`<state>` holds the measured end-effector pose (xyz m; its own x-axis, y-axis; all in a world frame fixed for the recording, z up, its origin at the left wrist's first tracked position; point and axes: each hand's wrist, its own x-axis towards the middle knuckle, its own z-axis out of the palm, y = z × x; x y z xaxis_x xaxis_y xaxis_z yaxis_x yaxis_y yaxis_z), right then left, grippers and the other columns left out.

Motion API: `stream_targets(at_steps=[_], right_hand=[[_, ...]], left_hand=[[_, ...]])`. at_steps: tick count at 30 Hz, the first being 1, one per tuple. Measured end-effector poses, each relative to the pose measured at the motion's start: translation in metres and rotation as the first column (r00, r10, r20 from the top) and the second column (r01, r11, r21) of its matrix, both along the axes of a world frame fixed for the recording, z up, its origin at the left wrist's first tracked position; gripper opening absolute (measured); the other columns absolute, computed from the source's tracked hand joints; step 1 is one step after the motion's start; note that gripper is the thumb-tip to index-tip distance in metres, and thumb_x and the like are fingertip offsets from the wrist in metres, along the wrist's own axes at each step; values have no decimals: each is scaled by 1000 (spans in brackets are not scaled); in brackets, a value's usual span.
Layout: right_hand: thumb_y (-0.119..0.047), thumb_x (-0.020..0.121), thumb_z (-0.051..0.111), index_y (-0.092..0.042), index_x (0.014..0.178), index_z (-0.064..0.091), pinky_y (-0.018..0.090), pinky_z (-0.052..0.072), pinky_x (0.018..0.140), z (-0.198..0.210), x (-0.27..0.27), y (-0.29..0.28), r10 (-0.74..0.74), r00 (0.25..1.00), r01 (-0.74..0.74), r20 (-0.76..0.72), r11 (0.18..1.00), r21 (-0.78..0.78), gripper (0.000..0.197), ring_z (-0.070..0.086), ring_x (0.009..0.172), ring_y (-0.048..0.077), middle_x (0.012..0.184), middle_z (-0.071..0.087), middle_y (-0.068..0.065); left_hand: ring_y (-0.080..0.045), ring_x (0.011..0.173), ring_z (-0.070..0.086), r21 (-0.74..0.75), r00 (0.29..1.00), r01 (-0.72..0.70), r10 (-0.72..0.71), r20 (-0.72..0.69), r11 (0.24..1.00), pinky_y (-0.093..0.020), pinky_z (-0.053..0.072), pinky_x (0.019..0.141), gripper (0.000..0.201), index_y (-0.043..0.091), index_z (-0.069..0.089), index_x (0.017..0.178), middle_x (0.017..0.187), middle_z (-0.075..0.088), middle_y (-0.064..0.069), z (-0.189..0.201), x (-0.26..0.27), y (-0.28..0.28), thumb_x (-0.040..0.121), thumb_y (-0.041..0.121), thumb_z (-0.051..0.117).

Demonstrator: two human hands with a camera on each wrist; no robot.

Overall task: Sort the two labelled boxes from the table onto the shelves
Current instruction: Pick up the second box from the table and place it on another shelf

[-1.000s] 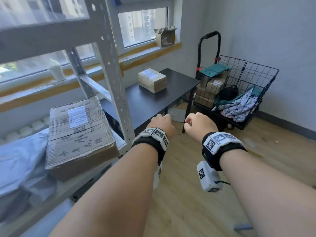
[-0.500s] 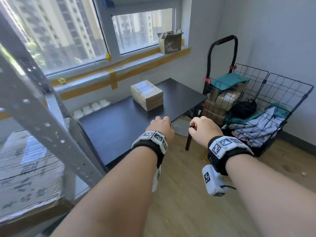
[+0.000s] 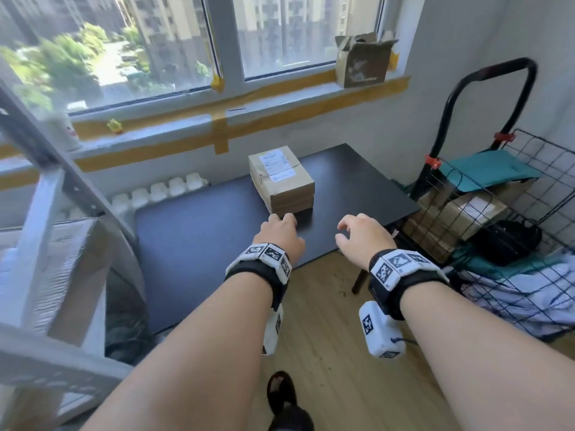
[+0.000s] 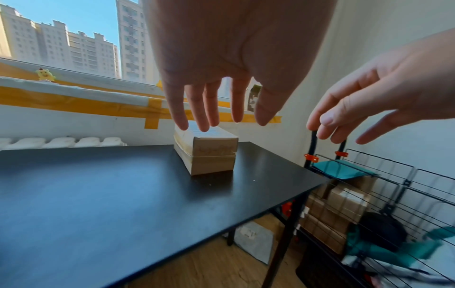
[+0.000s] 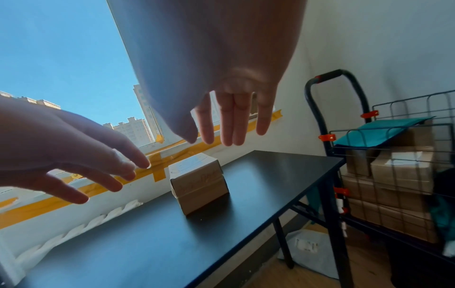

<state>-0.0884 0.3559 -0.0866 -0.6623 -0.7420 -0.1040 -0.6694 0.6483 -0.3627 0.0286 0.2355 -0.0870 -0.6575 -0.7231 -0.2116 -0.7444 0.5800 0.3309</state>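
A brown cardboard box [image 3: 281,178] with a white label on top stands on the black table [image 3: 199,241], towards its far side; it also shows in the left wrist view [image 4: 208,154] and the right wrist view [image 5: 198,185]. My left hand [image 3: 280,233] hovers over the table just in front of the box, fingers straight and spread, holding nothing. To its right my right hand [image 3: 361,234] hovers near the table's front edge, fingers loosely extended and empty. Another cardboard box [image 3: 62,275] lies on the grey metal shelf [image 3: 43,353] at the left.
A black wire cart [image 3: 497,231] with boxes, a teal bag and cloth stands right of the table. An opened carton [image 3: 362,60] sits on the window sill. A shelf upright [image 3: 46,157] crosses the left of the head view. Wooden floor lies below.
The view has swung right from the shelf towards the table. Both hands have moved forward over the table and uncurled from fists to spread fingers. The box now looks nearer.
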Motion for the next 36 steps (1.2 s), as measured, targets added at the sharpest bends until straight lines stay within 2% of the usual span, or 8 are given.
stream_targets(at_steps=[11,19,23,26,29,32,34,36], right_hand=[[-29,94,49,-18,118,63,36,48,87,0,-99,-157,64,998,-63,-16,998,14,29,57,110,27,120,59,8],[-28,93,50,-19,116,62,35,49,86,-17,-158,-225,112,993,-113,24,991,66,27,57,107,25,117,60,6],[-30,94,50,-18,122,58,38,50,89,-31,-183,-258,175,981,-182,79,980,80,32,58,108,25,119,60,6],[-33,95,50,-17,134,50,38,48,92,-42,-197,-277,208,967,-223,147,970,96,42,57,114,26,127,59,5],[-37,96,47,-15,142,43,38,46,97,-56,-209,-293,225,949,-252,220,962,106,51,55,122,26,137,56,5],[-42,97,45,-13,147,38,39,43,102,-69,-217,-304,222,929,-265,295,957,118,58,51,129,27,144,51,8],[-47,96,44,-11,149,36,39,40,105,-78,-221,-310,194,911,-251,364,961,117,64,47,134,27,149,48,9],[-52,95,40,-11,147,39,40,39,106,-86,-224,-316,173,887,-240,428,965,109,66,47,134,28,149,48,9]], left_hand=[[-30,124,48,5,995,-94,94,-16,996,-42,49,96,41,17,47,134,138,45,-11,-1,-91,-156,93,24,48],[-32,126,45,79,977,-212,209,45,974,-39,44,94,47,15,38,140,138,41,-12,-24,-128,-214,94,24,47],[-34,124,46,138,941,-339,338,37,930,-38,43,89,47,12,36,139,136,40,-14,-34,-141,-234,94,22,46],[-35,117,51,188,895,-440,445,13,878,-42,49,92,62,15,23,149,136,38,-15,-44,-150,-243,92,20,48],[-35,112,56,242,853,-506,521,-2,828,-41,49,87,72,20,13,153,138,37,-15,-55,-159,-249,91,21,50],[-33,111,57,246,810,-575,586,34,781,-37,45,79,60,14,25,147,135,45,-14,-64,-165,-250,93,25,48],[-31,110,59,252,779,-616,625,52,746,-37,46,81,52,11,35,139,129,54,-12,-70,-168,-251,93,32,47],[-28,101,60,300,745,-650,664,66,699,-36,47,80,49,9,42,132,120,60,-9,-77,-170,-254,93,40,44]])
